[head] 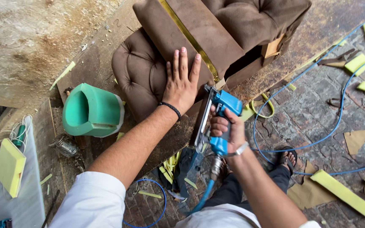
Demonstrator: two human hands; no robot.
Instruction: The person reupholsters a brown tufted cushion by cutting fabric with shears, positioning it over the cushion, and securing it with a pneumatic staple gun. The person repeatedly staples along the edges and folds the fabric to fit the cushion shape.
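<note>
A brown tufted upholstered furniture piece point(216, 29) with a gold strip lies on a worn wooden workbench point(93, 55). My left hand point(181, 82) rests flat, fingers spread, on the brown fabric near its lower edge. My right hand point(227, 131) grips the handle of a blue pneumatic staple gun point(216, 122), whose nose points at the edge of the upholstery just right of my left hand. A blue air hose point(203, 196) runs down from the gun's base.
A green foam-covered form point(91, 110) sits on the bench at left. Yellow foam offcuts point(344, 193) and cardboard scraps point(356, 140) litter the brick floor. The blue hose point(339, 118) loops across the floor. My sandalled foot point(287, 159) stands below the bench.
</note>
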